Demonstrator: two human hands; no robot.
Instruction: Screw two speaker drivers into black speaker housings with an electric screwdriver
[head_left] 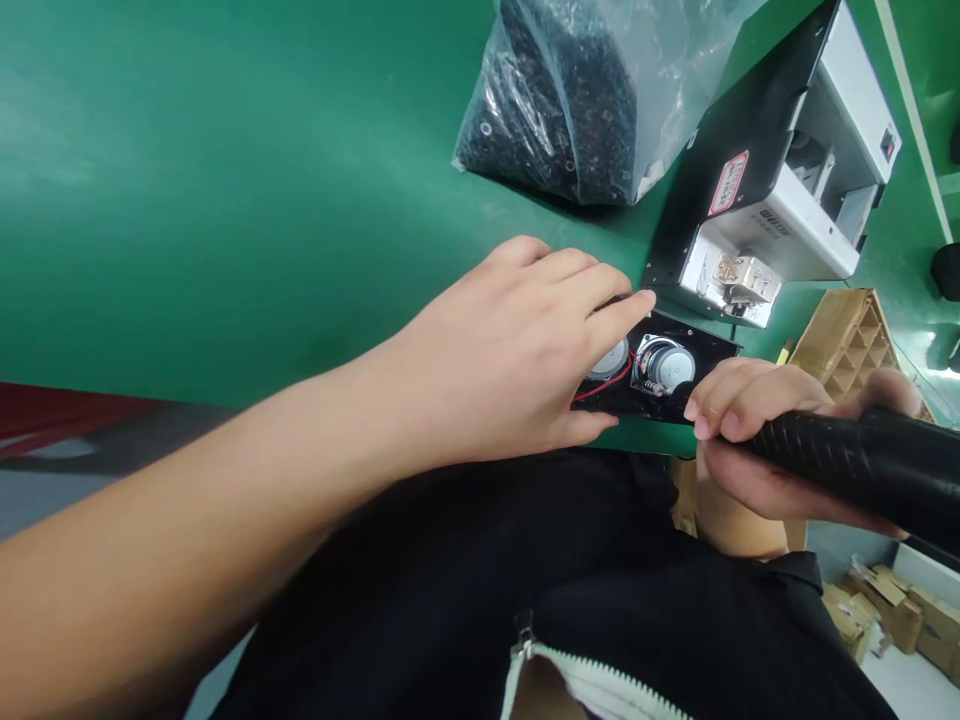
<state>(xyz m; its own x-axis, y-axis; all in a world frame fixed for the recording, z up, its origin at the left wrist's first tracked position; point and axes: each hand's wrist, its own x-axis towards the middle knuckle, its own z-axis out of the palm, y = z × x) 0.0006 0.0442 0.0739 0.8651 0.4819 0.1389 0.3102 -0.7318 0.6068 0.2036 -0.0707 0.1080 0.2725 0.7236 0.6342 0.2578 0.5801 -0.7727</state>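
Note:
A narrow black panel (626, 400) lies near the front edge of the green table, with a round silver-backed speaker (670, 368) set in it. Beside this, a second speaker (611, 360) is partly covered by my left hand (551, 345), and a red wire runs between them. That hand spans the panel's left part, fingers over the far side and thumb along the near side. My right hand (765, 420) is wrapped round a black electric screwdriver (862, 455) with a ridged grip. Its tip is hidden behind my fingers at the panel's right end.
Beyond the panel sits a clear plastic bag (555, 110) of small dark parts. A black and silver screw feeder (750, 190) stands to its right. Farther right is a cardboard divider box (851, 345). Cardboard boxes (892, 605) lie low at the right.

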